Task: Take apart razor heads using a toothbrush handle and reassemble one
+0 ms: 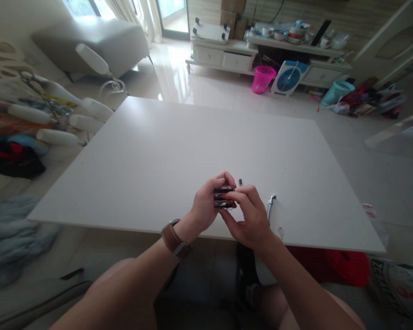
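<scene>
1. The stack sits in both hands above the pale, smooth worktop, at 5 o'clock from its middle. It shows three slim, straight, dark layers with a glossy finish and clear-looking edges; finer detail is too small to tell.
2. The left hand clasps its 9 o'clock end, fingers curled round the far side, the grip closed on it. A brown strap, leather-like with metal fittings, circles that wrist.
3. The right hand meets it from 3 o'clock, its grip pinching the stack between thumb and bent fingers.
4. From the stack, a short, dark cylinder lies between 1 and 2 o'clock; a thin, shiny rod with a bent head lies at 3, just beside the right hand; a clear oval lies at 4, near the worktop's edge.
5. From the worktop's middle, a pink basket of perforated plastic stands on glossy tiles at 1 o'clock; a lamp with white, bottle-shaped shades and scrolled metal is at 10.
</scene>
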`<action>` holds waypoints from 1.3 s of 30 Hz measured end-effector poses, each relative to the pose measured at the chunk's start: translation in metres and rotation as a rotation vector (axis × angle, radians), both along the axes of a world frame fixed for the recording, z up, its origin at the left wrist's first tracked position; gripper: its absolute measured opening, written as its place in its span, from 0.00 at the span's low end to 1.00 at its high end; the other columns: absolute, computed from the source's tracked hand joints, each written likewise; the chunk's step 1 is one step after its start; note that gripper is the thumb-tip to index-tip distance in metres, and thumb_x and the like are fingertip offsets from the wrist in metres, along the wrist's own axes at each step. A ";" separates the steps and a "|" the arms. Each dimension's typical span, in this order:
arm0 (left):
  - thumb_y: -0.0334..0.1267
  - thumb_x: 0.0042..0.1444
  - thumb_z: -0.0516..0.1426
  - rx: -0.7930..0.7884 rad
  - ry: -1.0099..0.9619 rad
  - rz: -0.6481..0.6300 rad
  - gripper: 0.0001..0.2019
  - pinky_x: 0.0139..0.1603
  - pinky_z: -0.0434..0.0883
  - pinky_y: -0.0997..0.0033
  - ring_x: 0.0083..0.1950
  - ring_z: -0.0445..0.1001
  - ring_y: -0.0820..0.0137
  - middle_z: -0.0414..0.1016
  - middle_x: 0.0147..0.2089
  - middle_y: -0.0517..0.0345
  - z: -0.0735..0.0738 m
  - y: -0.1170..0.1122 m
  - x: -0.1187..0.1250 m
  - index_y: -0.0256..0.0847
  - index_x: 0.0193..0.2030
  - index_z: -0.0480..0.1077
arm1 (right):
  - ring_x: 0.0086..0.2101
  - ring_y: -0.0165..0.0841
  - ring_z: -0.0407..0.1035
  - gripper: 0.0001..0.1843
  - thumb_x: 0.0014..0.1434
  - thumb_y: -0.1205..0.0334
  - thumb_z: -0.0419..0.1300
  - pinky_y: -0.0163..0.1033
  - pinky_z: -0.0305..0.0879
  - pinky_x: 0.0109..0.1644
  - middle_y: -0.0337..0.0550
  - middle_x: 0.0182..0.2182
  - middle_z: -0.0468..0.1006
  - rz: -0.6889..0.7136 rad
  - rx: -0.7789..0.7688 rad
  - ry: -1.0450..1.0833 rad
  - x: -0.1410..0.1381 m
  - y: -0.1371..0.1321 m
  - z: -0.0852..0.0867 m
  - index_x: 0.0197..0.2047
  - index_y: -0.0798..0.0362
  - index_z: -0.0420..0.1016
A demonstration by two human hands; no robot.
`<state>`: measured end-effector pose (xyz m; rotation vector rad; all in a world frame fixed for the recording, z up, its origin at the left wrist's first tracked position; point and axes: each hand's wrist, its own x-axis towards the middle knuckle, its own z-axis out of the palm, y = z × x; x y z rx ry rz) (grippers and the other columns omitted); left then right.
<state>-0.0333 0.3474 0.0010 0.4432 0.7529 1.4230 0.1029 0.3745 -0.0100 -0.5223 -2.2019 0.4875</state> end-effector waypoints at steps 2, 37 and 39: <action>0.44 0.54 0.55 -0.002 -0.006 0.005 0.11 0.24 0.65 0.77 0.24 0.66 0.75 0.65 0.26 0.60 0.000 0.000 0.000 0.37 0.30 0.69 | 0.40 0.37 0.67 0.17 0.61 0.70 0.62 0.43 0.70 0.41 0.46 0.40 0.70 -0.005 0.006 0.005 0.000 0.000 0.000 0.52 0.51 0.68; 0.40 0.51 0.56 -0.188 -0.284 0.020 0.09 0.25 0.59 0.77 0.25 0.64 0.75 0.66 0.24 0.58 0.020 -0.010 0.001 0.36 0.27 0.67 | 0.39 0.36 0.72 0.25 0.60 0.71 0.65 0.45 0.72 0.40 0.42 0.40 0.80 0.055 0.316 0.002 0.006 -0.002 0.001 0.59 0.45 0.73; 0.41 0.51 0.56 -0.187 -0.289 0.022 0.09 0.26 0.61 0.77 0.26 0.64 0.75 0.66 0.24 0.57 0.018 -0.009 0.001 0.36 0.27 0.67 | 0.38 0.36 0.72 0.25 0.59 0.72 0.65 0.45 0.72 0.39 0.43 0.41 0.80 0.049 0.317 0.007 0.004 -0.003 0.001 0.58 0.46 0.73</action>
